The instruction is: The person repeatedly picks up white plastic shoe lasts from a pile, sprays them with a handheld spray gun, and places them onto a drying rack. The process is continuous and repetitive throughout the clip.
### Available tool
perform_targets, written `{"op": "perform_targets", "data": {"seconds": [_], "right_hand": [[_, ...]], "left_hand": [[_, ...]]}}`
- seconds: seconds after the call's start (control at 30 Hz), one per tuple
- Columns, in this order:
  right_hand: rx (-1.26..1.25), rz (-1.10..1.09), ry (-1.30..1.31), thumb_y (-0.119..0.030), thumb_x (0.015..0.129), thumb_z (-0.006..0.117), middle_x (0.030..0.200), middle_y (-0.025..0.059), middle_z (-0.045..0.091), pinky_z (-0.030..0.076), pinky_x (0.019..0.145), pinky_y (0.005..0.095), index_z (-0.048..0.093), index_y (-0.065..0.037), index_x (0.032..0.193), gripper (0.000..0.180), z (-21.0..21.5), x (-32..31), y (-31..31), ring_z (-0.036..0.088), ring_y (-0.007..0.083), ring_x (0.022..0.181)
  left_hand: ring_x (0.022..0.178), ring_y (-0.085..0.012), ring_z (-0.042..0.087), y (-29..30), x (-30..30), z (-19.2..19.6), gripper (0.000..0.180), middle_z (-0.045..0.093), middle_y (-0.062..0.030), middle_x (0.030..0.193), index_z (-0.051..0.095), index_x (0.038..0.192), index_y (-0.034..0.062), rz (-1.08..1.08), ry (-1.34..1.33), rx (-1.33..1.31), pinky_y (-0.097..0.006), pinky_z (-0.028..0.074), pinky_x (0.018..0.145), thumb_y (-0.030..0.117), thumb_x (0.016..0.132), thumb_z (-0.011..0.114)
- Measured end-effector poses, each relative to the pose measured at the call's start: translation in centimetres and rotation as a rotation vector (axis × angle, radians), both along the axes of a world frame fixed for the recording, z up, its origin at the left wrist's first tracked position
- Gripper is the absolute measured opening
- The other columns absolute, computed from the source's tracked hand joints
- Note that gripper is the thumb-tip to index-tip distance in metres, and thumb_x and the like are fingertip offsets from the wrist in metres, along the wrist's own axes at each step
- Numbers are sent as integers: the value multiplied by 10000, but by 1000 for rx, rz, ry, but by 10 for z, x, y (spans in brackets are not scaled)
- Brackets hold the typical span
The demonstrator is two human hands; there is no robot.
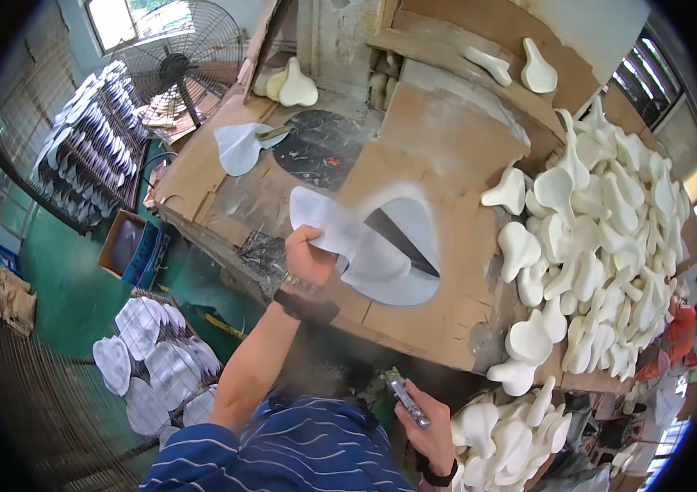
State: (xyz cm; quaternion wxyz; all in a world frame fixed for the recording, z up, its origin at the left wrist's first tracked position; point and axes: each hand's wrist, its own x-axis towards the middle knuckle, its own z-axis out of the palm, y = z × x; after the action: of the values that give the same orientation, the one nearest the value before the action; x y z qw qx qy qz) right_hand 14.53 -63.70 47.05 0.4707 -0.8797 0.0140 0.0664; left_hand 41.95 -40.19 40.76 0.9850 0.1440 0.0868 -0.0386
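Observation:
My left hand (309, 256) pinches the edge of a thin white saddle-shaped sheet (344, 234), raised over the near part of the cardboard-covered table (414, 328). Beneath it lies another pale sheet (414, 225), with a dark strip (394, 234) showing between the two. A whitish haze marks the cardboard around them. Low at my right side, off the table edge, my right hand (430, 426) is wrapped round a silver spray gun (407, 399) with a greenish end. Much of the gun is hidden by my fingers.
Cream foam saddle pads (594, 238) are heaped on the right, with more (512, 435) below. A white saddle-shaped piece (239, 149) lies near a dark round patch (320, 148). Racks of pale pieces (160, 361) stand left, beside a box (123, 246) and fan (175, 66).

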Motion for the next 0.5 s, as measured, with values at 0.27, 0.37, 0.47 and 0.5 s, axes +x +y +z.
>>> {"op": "perform_targets", "data": {"seconds": [0.27,0.37,0.47,0.5], "right_hand": [[12,9,-39,-49,778,730,954,215,685,518,752,330,610,21,1248,491,-30,11,2,675,329,799],[14,0,12,-62,782,730,968,219,683,519,764,334,610,16,1250,489,-38,8,0,677,331,818],[-4,-25,14,-65,781,733,966,220,682,519,770,336,613,11,1249,489,-41,0,-7,677,329,819],[-7,-44,0,-64,780,735,963,219,682,519,771,336,613,9,1249,491,-40,-1,-9,677,329,818]], "left_hand": [[1118,-351,580,6,-7,-8,521,612,-138,1176,523,1233,9,-94,-25,37,-519,441,1007,54,714,526],[1110,-350,583,3,17,1,521,613,-145,1181,523,1232,5,-96,-44,89,-515,442,1006,62,714,533],[1108,-347,585,-11,76,23,532,611,-147,1192,520,1243,7,-85,-107,127,-512,445,1009,72,715,543],[1114,-347,584,-20,83,54,546,609,-148,1201,516,1256,4,-69,-173,147,-511,447,1014,77,716,548]]}}
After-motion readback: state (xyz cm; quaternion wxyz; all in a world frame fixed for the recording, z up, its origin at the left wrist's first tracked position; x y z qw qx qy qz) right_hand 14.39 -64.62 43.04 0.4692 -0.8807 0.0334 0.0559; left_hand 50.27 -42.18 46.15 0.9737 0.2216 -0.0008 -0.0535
